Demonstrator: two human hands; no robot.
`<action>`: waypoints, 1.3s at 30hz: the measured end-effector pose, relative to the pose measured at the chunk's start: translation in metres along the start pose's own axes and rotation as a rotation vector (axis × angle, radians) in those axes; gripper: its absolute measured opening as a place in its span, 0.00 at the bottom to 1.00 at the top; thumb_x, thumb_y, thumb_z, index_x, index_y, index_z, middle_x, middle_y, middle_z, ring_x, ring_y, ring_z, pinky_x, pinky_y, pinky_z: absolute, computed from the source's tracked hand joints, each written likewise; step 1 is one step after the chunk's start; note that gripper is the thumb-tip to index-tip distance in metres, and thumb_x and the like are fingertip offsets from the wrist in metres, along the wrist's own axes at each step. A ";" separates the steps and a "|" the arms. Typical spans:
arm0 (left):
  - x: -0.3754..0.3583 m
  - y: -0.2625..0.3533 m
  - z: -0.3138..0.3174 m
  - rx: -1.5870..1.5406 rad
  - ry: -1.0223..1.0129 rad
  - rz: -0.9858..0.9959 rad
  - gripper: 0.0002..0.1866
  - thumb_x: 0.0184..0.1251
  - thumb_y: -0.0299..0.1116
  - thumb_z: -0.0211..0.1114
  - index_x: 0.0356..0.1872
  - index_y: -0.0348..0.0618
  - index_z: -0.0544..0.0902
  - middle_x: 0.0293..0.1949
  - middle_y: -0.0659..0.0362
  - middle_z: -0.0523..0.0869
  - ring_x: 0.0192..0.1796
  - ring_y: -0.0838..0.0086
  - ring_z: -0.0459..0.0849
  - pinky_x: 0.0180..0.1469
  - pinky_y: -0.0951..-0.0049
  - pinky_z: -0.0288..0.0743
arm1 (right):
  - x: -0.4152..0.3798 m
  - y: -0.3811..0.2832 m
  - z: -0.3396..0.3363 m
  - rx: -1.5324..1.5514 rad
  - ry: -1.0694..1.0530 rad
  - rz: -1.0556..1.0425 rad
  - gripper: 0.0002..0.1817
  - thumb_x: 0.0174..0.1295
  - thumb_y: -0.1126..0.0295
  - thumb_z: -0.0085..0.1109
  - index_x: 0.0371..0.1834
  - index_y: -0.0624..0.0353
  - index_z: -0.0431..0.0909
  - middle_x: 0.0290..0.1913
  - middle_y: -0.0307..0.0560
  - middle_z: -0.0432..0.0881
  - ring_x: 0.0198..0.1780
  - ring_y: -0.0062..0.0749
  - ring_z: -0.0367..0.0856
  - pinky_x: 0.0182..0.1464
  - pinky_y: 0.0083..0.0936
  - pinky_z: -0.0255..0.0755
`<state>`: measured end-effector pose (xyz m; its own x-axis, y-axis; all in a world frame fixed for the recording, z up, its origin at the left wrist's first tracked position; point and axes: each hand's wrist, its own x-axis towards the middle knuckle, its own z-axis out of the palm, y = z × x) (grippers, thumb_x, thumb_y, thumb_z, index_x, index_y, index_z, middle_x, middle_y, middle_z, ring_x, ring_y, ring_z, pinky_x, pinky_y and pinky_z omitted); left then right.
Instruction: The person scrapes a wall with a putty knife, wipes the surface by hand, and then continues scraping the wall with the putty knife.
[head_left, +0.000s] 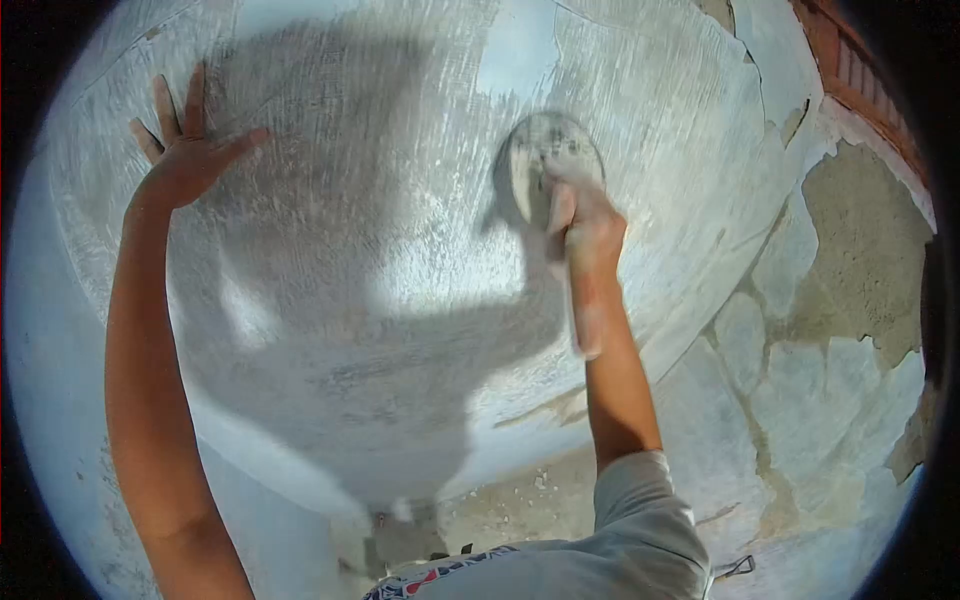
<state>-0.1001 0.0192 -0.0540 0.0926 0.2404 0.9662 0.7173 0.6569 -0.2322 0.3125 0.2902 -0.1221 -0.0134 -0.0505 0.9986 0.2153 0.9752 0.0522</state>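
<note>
My left hand [190, 150] lies flat against the pale plastered wall [350, 250] at the upper left, fingers spread and holding nothing. My right hand [585, 225] grips a round sanding pad [545, 160] and presses it against the wall right of centre. The pad is grey and dusty, and its edge is blurred. White dust coats my right hand and forearm. My shadow falls across the middle of the wall.
To the right the blue-white coating [800, 380] is cracked and peeled, baring brownish render [865, 260]. A strip of red brick [860, 75] shows at the top right. The dusty floor [510, 505] appears below the wall, above my grey shirt [620, 550].
</note>
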 end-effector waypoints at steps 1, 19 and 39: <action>0.000 0.001 0.001 0.001 0.045 0.010 0.69 0.61 0.85 0.61 0.90 0.67 0.29 0.87 0.43 0.15 0.88 0.55 0.10 0.82 0.34 0.08 | -0.009 -0.004 0.001 -0.027 0.050 -0.129 0.13 0.76 0.71 0.57 0.41 0.59 0.92 0.41 0.58 0.92 0.46 0.55 0.93 0.49 0.39 0.87; -0.004 0.001 0.003 -0.039 0.036 -0.049 0.67 0.63 0.83 0.62 0.90 0.71 0.29 0.87 0.45 0.15 0.88 0.56 0.11 0.82 0.35 0.06 | 0.022 0.013 0.002 -0.064 0.102 -0.262 0.13 0.74 0.75 0.60 0.27 0.62 0.85 0.31 0.54 0.89 0.33 0.52 0.91 0.41 0.39 0.89; 0.009 0.005 -0.015 -0.047 -0.433 -0.317 0.70 0.55 0.85 0.66 0.90 0.76 0.33 0.87 0.49 0.12 0.81 0.31 0.04 0.85 0.31 0.19 | 0.119 0.007 0.007 -0.182 0.044 -0.194 0.18 0.77 0.70 0.59 0.24 0.62 0.82 0.26 0.55 0.86 0.26 0.34 0.87 0.31 0.29 0.77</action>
<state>-0.0852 0.0135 -0.0450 -0.4202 0.3147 0.8511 0.6949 0.7148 0.0787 0.3057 0.2930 -0.0026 -0.0302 -0.2459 0.9688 0.3853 0.8915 0.2383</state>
